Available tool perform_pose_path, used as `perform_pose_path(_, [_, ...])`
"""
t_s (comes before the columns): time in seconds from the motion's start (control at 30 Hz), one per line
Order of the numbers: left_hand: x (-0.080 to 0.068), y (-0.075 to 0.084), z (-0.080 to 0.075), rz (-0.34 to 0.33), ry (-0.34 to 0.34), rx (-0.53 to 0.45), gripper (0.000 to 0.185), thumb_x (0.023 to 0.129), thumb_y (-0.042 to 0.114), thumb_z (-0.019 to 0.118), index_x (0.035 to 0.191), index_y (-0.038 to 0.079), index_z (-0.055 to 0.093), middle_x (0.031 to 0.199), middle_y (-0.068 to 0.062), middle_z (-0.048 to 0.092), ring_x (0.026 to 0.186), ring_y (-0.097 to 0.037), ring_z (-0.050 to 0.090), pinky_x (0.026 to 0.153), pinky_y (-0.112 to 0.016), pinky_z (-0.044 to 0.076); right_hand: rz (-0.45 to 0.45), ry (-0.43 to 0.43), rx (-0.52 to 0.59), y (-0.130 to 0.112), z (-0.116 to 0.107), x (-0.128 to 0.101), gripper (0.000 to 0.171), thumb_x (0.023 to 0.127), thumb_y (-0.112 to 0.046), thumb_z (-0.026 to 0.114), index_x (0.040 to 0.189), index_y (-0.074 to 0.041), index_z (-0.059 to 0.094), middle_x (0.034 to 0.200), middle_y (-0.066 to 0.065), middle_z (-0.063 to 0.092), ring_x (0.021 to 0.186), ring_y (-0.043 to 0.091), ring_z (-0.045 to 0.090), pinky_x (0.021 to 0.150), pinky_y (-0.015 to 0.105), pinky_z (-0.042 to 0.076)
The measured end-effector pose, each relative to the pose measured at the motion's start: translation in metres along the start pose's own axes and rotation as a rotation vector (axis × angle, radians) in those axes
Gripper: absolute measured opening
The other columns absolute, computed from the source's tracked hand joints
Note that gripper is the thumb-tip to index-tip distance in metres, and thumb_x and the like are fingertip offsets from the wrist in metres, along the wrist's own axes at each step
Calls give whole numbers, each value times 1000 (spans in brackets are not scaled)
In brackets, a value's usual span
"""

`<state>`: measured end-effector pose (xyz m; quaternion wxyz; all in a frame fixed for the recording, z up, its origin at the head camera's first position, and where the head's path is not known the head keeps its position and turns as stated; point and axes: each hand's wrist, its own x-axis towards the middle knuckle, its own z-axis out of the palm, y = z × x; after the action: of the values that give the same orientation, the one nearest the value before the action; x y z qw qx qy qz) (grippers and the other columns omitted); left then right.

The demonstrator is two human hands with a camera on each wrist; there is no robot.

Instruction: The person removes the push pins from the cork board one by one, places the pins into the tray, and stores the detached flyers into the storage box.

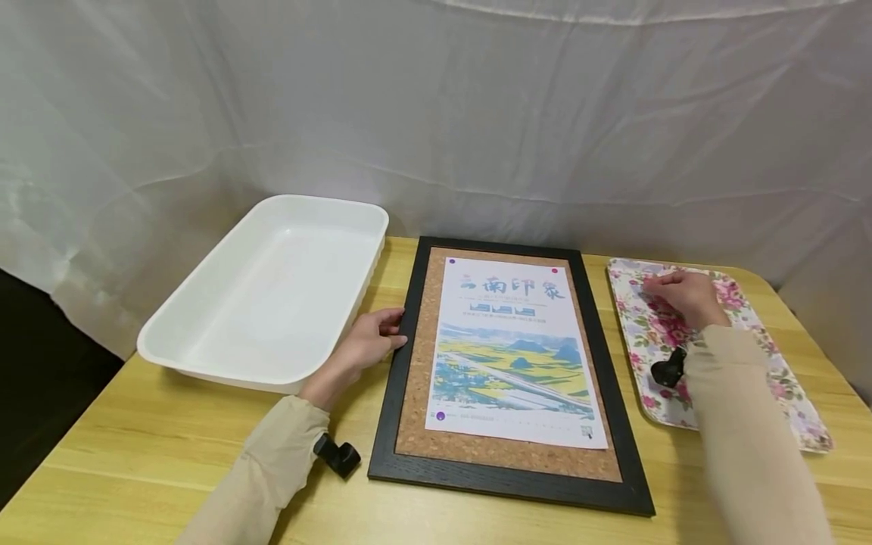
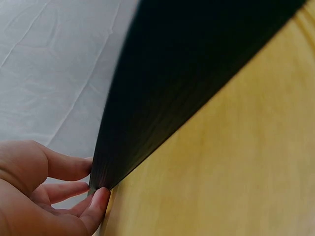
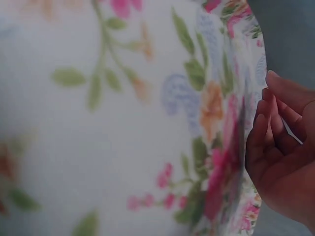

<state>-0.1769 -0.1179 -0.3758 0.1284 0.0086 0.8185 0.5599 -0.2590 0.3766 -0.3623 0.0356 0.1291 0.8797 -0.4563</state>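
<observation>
A black-framed cork board [image 1: 415,431] lies on the table. On it is a white landscape poster [image 1: 511,386]. Purple pushpins sit at its upper left [image 1: 452,261] and lower left [image 1: 440,415], and a pink pushpin [image 1: 555,270] at its upper right. My left hand [image 1: 368,338] grips the board's left edge; thumb and fingers meet the black frame in the left wrist view [image 2: 59,196]. Over the floral tray [image 1: 654,341], my right hand [image 1: 684,295] has bent fingers, thumb and index tips close together. Whether anything small sits between those tips is hidden.
A deep white plastic tray [image 1: 272,295] stands left of the board, close to my left forearm. Wooden tabletop [image 1: 136,454] shows around the things. A pale grey curtain [image 1: 436,113] hangs behind the table. Small black devices are strapped to both wrists.
</observation>
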Motion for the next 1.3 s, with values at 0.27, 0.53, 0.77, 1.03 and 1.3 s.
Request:
perform_pose_path(0.27, [1, 0, 0, 3, 1, 11, 56, 93, -3, 59, 146, -1, 39, 135, -19, 52, 115, -30, 50, 73, -28, 43, 25, -5, 43, 4, 1, 3, 10, 89, -21, 71, 80, -19, 68, 66, -10, 64, 60, 8, 61, 56, 30, 51])
perform_pose_path(0.53, [2, 0, 1, -2, 5, 11, 56, 93, -3, 59, 145, -2, 40, 134, -18, 52, 114, -29, 50, 75, -28, 44, 31, -39, 12, 5, 1, 3, 12, 89, -23, 70, 85, -12, 66, 68, -7, 64, 60, 10, 60, 56, 33, 51])
perform_pose_path(0.77, [2, 0, 1, -4, 11, 14, 56, 93, -2, 59, 145, -1, 40, 134, -18, 52, 114, -29, 50, 77, -29, 44, 26, -32, -22, 5, 2, 6, 19, 88, -24, 72, 89, -7, 64, 69, -5, 61, 60, 11, 57, 55, 33, 49])
perform_pose_path(1.03, [3, 1, 0, -6, 9, 13, 56, 93, -3, 59, 145, -1, 40, 133, -18, 53, 114, -29, 51, 77, -29, 44, 41, -50, -52, 6, -1, 9, 26, 91, -26, 68, 98, -2, 63, 72, -8, 60, 64, 11, 56, 59, 30, 49])
perform_pose_path(1.3, [2, 1, 0, -12, 11, 12, 56, 93, -2, 60, 145, -1, 41, 132, -18, 53, 113, -29, 51, 73, -28, 43, 33, -102, -3, 1, -2, 7, 42, 98, -31, 57, 114, 8, 58, 73, -8, 63, 65, 10, 60, 61, 30, 52])
